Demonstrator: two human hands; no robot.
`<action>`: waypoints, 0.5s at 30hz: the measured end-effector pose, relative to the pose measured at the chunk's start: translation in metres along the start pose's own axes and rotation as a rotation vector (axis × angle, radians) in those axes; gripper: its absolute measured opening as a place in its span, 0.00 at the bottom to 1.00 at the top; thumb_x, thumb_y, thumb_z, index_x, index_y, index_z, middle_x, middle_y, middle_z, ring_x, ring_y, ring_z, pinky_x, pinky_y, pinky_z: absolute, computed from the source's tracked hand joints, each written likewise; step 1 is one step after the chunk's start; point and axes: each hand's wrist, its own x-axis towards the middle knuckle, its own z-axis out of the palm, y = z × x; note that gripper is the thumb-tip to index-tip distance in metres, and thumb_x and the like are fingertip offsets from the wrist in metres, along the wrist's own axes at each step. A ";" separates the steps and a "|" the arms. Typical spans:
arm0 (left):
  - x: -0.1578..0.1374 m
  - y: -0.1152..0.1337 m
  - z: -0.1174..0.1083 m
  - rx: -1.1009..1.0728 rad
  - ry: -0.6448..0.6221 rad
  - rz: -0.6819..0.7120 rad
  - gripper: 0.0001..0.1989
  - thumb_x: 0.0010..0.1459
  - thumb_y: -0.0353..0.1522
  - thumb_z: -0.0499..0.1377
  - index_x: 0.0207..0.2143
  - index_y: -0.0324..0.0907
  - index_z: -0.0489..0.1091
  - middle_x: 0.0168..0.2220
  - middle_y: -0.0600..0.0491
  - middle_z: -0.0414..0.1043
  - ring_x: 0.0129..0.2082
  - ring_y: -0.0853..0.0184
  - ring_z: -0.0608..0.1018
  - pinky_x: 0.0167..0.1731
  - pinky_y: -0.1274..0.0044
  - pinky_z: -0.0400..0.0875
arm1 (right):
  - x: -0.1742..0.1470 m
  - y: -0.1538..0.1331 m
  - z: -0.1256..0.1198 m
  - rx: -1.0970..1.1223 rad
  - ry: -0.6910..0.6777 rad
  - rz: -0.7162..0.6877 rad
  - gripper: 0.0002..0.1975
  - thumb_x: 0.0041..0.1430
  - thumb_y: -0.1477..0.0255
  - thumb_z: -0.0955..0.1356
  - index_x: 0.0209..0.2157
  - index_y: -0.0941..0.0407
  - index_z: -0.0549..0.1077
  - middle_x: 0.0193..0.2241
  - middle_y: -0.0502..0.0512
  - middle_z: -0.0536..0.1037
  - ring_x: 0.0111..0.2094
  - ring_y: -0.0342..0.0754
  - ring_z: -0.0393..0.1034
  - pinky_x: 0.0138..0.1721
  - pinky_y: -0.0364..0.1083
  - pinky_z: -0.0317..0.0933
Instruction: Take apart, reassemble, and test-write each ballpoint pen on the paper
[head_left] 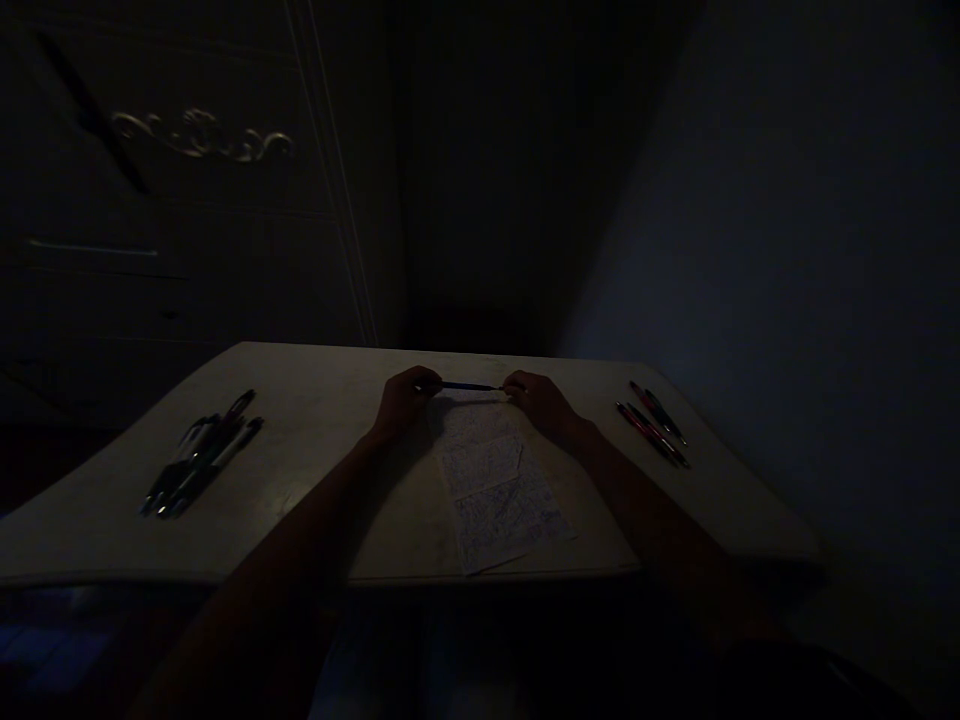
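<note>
A slim dark blue pen [469,386] lies level between my two hands, above the far end of some scribbled paper sheets [502,490]. My left hand [409,392] is closed on the pen's left end, fingers pinched round it. At the other end, my right hand [536,395] pinches the tip between thumb and fingers. The sheets overlap and run from beneath the pen toward the table's front edge. Dim light hides the finer detail of the pen and fingers.
On the table [315,400], a heap of pens [202,455] lies to the left. Several red and dark pens [654,428] lie to the right. Dark furniture with a carved ornament [202,135] stands behind left; a pale wall [787,250] rises on the right.
</note>
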 end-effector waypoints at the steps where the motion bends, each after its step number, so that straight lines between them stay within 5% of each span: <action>1: 0.000 0.001 0.000 0.005 -0.003 -0.007 0.02 0.50 0.31 0.63 0.29 0.44 0.76 0.33 0.50 0.79 0.35 0.59 0.79 0.41 0.67 0.74 | 0.000 0.000 0.000 0.010 -0.006 -0.012 0.08 0.64 0.73 0.66 0.38 0.56 0.78 0.38 0.59 0.82 0.39 0.52 0.75 0.42 0.48 0.62; 15: 0.001 0.001 0.000 -0.134 -0.038 -0.040 0.04 0.48 0.32 0.66 0.30 0.43 0.77 0.32 0.49 0.80 0.34 0.59 0.80 0.40 0.67 0.75 | -0.001 -0.004 0.003 0.191 0.057 -0.043 0.09 0.63 0.68 0.65 0.36 0.56 0.76 0.35 0.56 0.80 0.36 0.49 0.71 0.41 0.48 0.63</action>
